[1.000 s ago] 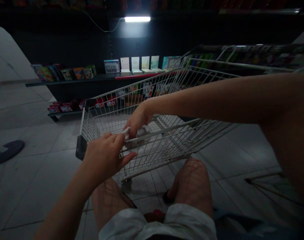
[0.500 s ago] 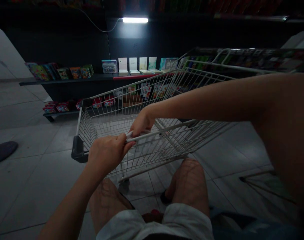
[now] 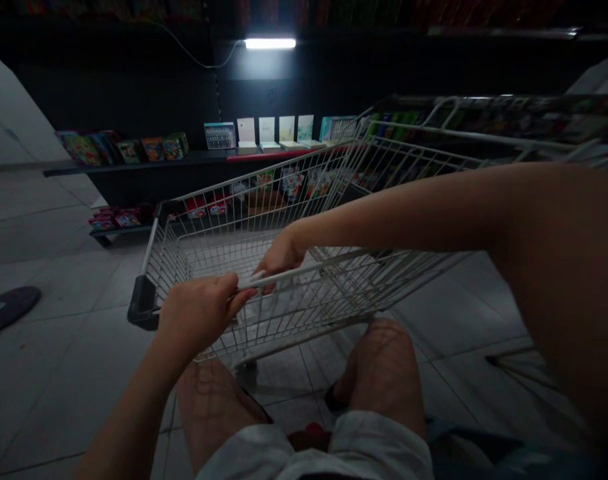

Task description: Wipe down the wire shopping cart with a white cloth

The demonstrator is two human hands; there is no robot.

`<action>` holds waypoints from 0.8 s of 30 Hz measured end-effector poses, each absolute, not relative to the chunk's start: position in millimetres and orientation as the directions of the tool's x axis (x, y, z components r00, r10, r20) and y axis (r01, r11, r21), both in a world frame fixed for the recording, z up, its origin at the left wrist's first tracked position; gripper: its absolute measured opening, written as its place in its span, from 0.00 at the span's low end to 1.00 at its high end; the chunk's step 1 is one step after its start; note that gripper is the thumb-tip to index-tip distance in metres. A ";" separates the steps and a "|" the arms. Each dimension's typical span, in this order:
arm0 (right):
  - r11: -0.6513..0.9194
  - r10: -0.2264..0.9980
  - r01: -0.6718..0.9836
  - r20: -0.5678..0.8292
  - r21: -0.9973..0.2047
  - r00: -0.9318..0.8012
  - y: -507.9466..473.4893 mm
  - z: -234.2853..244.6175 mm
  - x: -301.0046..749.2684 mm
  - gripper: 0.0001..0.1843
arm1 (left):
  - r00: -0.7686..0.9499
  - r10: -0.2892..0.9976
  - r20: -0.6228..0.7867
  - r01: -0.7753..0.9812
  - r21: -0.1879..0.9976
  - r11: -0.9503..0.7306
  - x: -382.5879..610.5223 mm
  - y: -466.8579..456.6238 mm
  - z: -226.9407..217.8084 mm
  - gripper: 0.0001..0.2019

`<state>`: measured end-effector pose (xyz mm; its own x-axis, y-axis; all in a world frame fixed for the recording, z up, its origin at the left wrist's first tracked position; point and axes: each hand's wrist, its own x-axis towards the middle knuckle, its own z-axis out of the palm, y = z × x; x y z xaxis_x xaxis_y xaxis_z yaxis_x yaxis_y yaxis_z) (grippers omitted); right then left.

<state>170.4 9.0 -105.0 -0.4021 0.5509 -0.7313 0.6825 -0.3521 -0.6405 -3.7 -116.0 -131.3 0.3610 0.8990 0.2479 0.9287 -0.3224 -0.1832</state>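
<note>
A white wire shopping cart (image 3: 204,243) stands in front of me, its basket empty as far as the dim light shows. My left hand (image 3: 199,313) is closed around the cart's pale handle bar (image 3: 309,270) near its left end. My right hand (image 3: 281,257) grips the same bar a little farther along, with my arm stretched across the view. A small white scrap may show between my hands, but it is too dim to tell.
Dark shelves (image 3: 134,163) with colourful boxes and pale cards line the back under a tube light (image 3: 270,43). A metal display rack (image 3: 484,113) stands at the right. A dark mat (image 3: 9,307) lies on the grey tile floor (image 3: 69,380).
The white item that my hands held over the basket is no longer clearly visible. Both hands now sit on the handle, and the cart has shifted slightly left in view.
</note>
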 end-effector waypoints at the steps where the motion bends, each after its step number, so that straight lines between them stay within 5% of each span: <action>1: -0.366 0.542 0.673 -0.735 -0.643 -0.407 7.3 -90.7 174.2 0.37 | 0.363 0.897 0.253 0.928 -0.181 -0.325 -8.9 -115.5 -131.9 0.26; 5: -0.363 0.441 0.716 -0.787 -0.596 -0.432 3.0 -46.9 192.6 0.37 | 0.372 0.891 0.260 0.927 -0.150 -0.343 -27.9 -112.2 -133.9 0.28; 10: -0.234 0.539 0.731 -0.711 -0.641 -0.451 11.7 -78.7 192.6 0.35 | 0.293 0.888 0.355 0.956 -0.129 -0.263 -14.0 -103.7 -132.2 0.29; 15: -0.064 0.379 0.832 -0.785 -0.551 -0.490 18.4 -113.0 178.0 0.14 | 0.277 0.891 0.360 0.961 -0.107 -0.255 17.1 -98.2 -126.5 0.32; 18: -0.024 0.304 0.831 -0.796 -0.556 -0.523 14.4 -87.9 186.4 0.05 | 0.229 0.927 0.296 0.973 -0.100 -0.208 19.1 -100.9 -122.5 0.34; 24: -0.122 0.353 0.762 -0.746 -0.635 -0.565 7.9 -40.0 201.4 0.08 | 0.265 0.939 0.222 0.962 -0.134 -0.240 11.8 -104.9 -119.8 0.37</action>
